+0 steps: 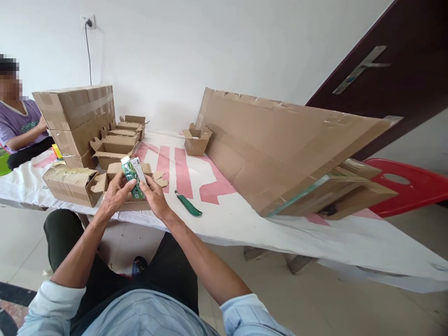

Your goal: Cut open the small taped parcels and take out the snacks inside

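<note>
Between my two hands is a small green and white carton [135, 173] with a white cap at its top left. My left hand [117, 192] is closed around its left side, thumb across the front. On the opposite side, my right hand [154, 195] grips the lower right edge. The carton is slightly tilted, above an open cardboard box [114, 169] that my hands and the carton partly hide. To the right, a green-handled utility knife [189, 204] lies on the white and pink table cover [217, 228].
Several open small boxes [115, 148] line the left, beside stacked taped cartons [75, 109]. A closed box [72, 184] lies front left. Another small box [196, 142] stands by a large leaning cardboard sheet [273, 144]. A red chair [409, 186] is at right; a person [21, 121] sits far left.
</note>
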### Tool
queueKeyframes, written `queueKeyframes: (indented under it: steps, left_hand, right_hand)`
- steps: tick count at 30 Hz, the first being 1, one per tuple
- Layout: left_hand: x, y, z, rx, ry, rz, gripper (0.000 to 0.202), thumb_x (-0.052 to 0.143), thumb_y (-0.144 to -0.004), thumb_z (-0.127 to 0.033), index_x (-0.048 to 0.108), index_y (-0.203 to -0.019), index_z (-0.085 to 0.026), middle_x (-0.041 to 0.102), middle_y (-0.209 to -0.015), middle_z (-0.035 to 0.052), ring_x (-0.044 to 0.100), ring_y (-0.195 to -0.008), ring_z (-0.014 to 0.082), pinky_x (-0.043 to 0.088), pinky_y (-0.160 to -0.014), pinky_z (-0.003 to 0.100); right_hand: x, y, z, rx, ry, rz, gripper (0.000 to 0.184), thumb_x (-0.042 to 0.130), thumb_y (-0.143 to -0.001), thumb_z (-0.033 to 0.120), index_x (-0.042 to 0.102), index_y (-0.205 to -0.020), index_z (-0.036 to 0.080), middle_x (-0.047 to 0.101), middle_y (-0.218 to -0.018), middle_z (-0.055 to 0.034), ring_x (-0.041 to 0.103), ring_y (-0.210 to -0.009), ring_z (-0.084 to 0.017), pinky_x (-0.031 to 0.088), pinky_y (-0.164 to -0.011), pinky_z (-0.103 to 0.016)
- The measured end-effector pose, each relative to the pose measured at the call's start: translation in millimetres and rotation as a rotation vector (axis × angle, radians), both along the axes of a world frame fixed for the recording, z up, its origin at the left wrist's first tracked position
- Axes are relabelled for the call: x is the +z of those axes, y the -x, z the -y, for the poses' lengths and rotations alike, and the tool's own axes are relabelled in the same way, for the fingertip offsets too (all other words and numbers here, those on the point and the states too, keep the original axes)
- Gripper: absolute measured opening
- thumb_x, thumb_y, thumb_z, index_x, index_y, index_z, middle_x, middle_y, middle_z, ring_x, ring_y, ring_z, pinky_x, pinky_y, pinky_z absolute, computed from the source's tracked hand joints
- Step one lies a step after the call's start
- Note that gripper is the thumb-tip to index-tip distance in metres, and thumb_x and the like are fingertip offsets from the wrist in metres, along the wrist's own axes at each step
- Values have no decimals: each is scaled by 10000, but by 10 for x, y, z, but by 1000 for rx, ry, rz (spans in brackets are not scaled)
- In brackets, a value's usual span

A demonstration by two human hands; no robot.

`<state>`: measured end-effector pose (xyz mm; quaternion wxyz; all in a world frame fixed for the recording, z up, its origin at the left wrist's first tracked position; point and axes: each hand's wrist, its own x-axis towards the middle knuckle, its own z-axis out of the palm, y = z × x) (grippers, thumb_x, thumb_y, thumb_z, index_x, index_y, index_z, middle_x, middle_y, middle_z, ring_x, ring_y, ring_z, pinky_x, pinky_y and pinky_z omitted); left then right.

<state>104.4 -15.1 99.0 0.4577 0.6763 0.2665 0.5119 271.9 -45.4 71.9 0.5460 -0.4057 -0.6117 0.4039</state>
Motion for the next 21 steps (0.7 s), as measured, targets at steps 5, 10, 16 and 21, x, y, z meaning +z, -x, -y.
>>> queueKeyframes:
  steps: [5, 10, 16, 21]
  left_hand:
    - [7, -65, -164, 139, -55, 24, 691, 935, -884, -674, 748, -1346, -195, 813, -1326, 144, 775, -1253, 340, 627, -1158, 501]
    - [138, -60, -296, 80, -56, -79, 714, 875, -932, -665, 759, -1451, -187, 796, -1361, 148, 757, -1243, 356, 676, -1036, 462]
    - [167, 65, -399, -129, 157, -152, 870, 955, -839, -479, 673, -1642, -304, 730, -1547, 121, 722, -1350, 393, 723, -975, 466]
    - [115, 58, -632, -97, 132, -159, 848, 957, -780, -408, 712, -1577, -256, 800, -1376, 118, 780, -1181, 342, 722, -901, 427]
  right_hand:
    - [20, -10, -87, -23, -102, -49, 632, 635, -1091, 695, 704, -1503, 221, 772, -1359, -119, 681, -1315, -321, 576, -1174, -441]
    - [49, -14, -320, -57, -76, -46, 578, 547, -1131, 642, 725, -1446, 191, 777, -1182, -88, 693, -1157, -286, 607, -1051, -394]
    - [12, -13, -559, -81, -33, 16, 428, 510, -1133, 492, 757, -1286, 178, 796, -1190, -103, 716, -1155, -286, 612, -1090, -396]
    - [18, 25, -739, -48, 69, -27, 432, 516, -1134, 490, 725, -1414, 235, 788, -1361, -75, 734, -1259, -260, 661, -1061, -359]
